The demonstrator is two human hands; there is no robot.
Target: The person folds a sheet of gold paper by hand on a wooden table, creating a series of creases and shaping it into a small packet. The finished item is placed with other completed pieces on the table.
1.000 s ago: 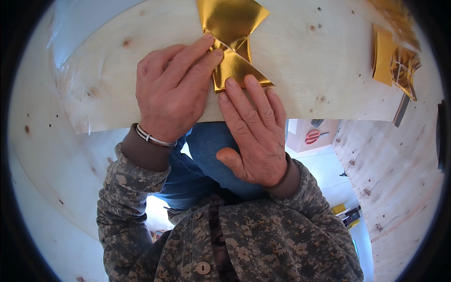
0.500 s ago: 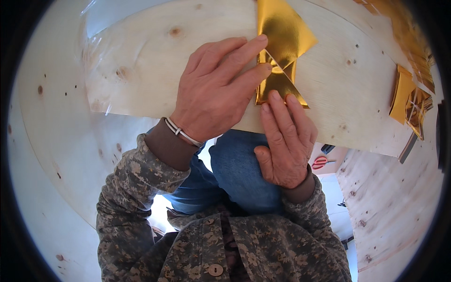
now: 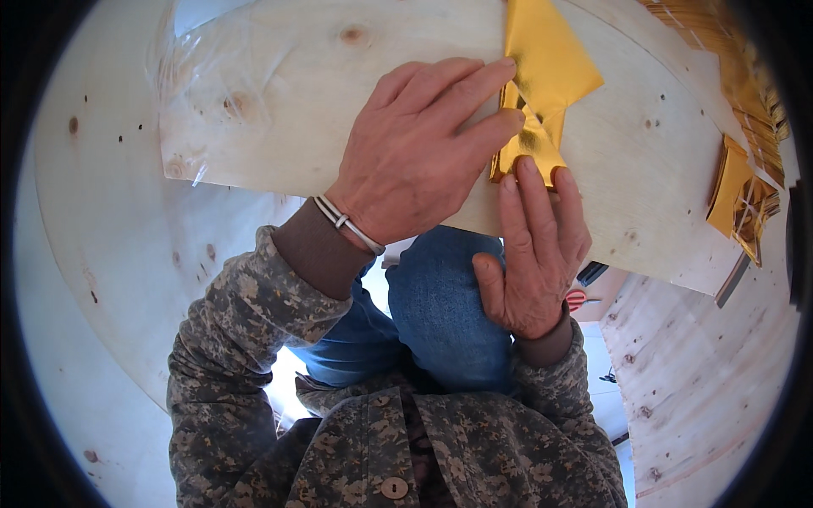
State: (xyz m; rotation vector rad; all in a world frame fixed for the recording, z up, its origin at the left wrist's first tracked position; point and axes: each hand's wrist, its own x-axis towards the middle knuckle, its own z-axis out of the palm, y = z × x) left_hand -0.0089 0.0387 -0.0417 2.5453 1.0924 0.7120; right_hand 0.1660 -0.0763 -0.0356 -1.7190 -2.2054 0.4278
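A sheet of shiny gold foil paper, partly folded with crossing diagonal edges, lies on the pale wooden board. My left hand reaches over from the left with its fingers stretched out, the index finger and thumb touching the paper's left edge. At the paper's near edge my right hand lies with its fingers extended, their tips pressing on the folded end, thumb apart. Part of the paper's left side is hidden beneath my left fingers.
Folded gold foil pieces lie at the board's right edge, with more gold foil strips beyond them. Clear plastic film rests at the left. Red-handled scissors show below the board, near my knee.
The view has shifted, so paper and hands appear farther right. My right fingertips now lie over the folded near end, where a pointed corner stuck out before.
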